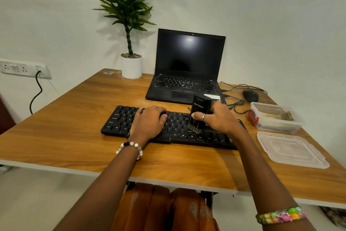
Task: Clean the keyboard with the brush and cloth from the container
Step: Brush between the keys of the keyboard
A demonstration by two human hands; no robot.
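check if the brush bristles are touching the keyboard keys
Touching: the head view shows the brush bristles pressed onto the keyboard keys, no gap visible.

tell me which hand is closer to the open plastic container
Right. The right hand holds the brush on the keyboard's right part, nearer the container; the left hand rests on its left half.

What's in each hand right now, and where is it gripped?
The right hand holds the black block-shaped brush around its upper body, bristles down on the black keyboard. The left hand holds nothing, lying flat on the keys.
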